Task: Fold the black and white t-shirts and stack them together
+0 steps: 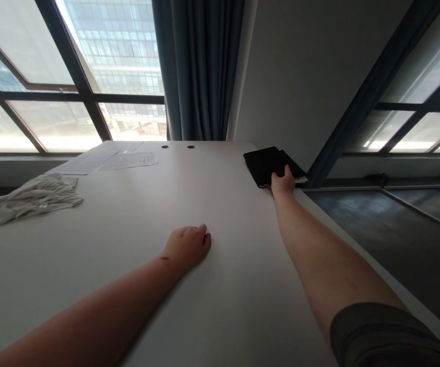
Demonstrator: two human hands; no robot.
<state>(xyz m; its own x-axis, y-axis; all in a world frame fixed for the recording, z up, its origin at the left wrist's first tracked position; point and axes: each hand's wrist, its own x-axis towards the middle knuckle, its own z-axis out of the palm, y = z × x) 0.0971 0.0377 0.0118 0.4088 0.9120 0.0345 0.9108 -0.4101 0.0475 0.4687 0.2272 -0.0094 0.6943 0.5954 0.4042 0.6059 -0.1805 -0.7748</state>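
Note:
At the far right edge of the white table (220, 193), my right hand (283, 182) grips the near edge of a black notebook (263, 163). The thumb lies on top and the other fingers are partly hidden at its edge. A second dark cover seems to overlap it on the right, with a pale yellowish edge showing beside the hand. My left hand (189, 243) rests on the middle of the table, its fingers curled into a loose fist. No object shows in it, and it is well apart from the notebook.
A crumpled light grey cloth (36, 198) lies on the table's left side. Behind it are several printed sheets of paper (128, 160). Two round holes (191, 147) sit near the far edge. A blue-grey curtain (204, 71) and windows stand behind; the floor (414, 229) drops away at right.

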